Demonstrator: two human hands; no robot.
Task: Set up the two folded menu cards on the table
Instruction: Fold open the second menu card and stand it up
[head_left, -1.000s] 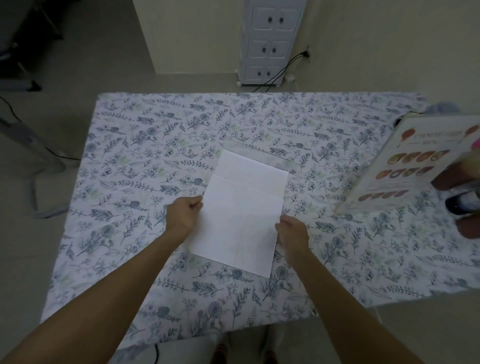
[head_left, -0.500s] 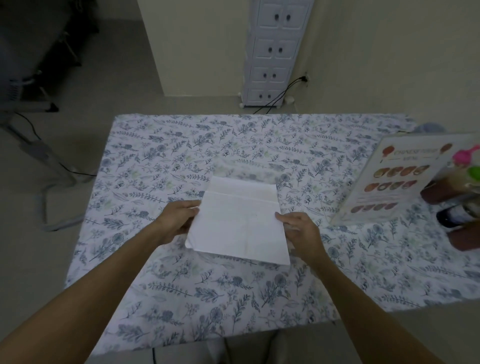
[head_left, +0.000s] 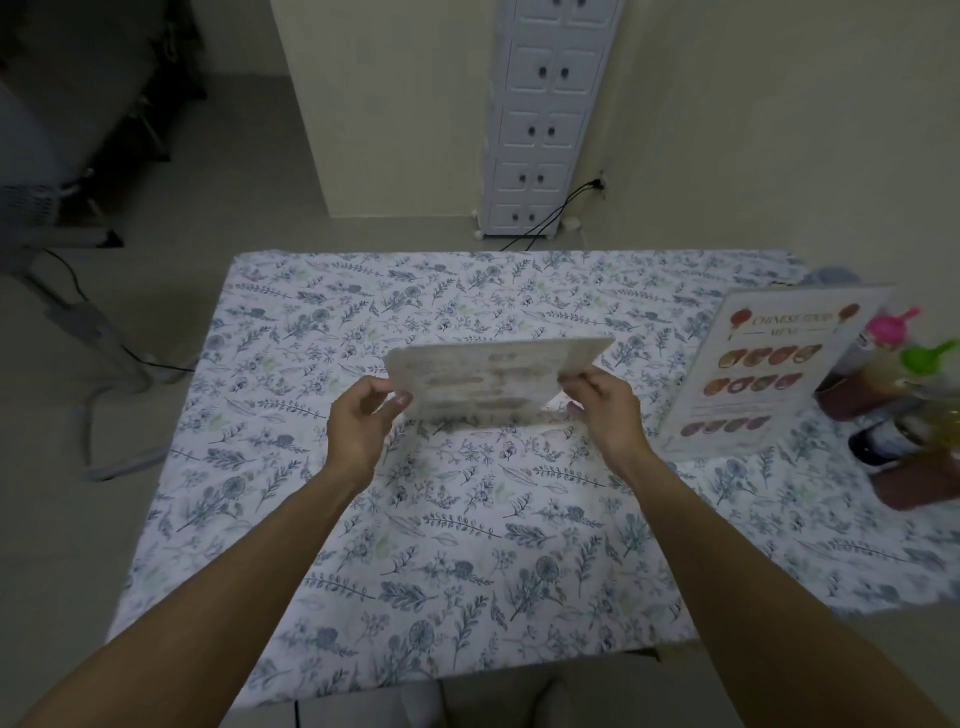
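A folded menu card (head_left: 493, 376) stands nearly upright at the middle of the table (head_left: 467, 545), its printed face toward me and blurred. My left hand (head_left: 363, 421) pinches its left edge and my right hand (head_left: 602, 410) pinches its right edge. Its lower edge sits at or just above the floral cloth; I cannot tell which. A second menu card (head_left: 763, 364), printed with dishes and a "Chinese food menu" heading, stands upright at the right side of the table.
Sauce bottles with a pink cap (head_left: 891, 325) and a green cap (head_left: 930, 358) stand in a brown holder at the right edge, behind the standing card. A white drawer cabinet (head_left: 540, 130) and cable are against the far wall.
The card lay flat and white side up under both hands; now it is lifted upright with its printed side facing me. My view has tilted up toward the wall.
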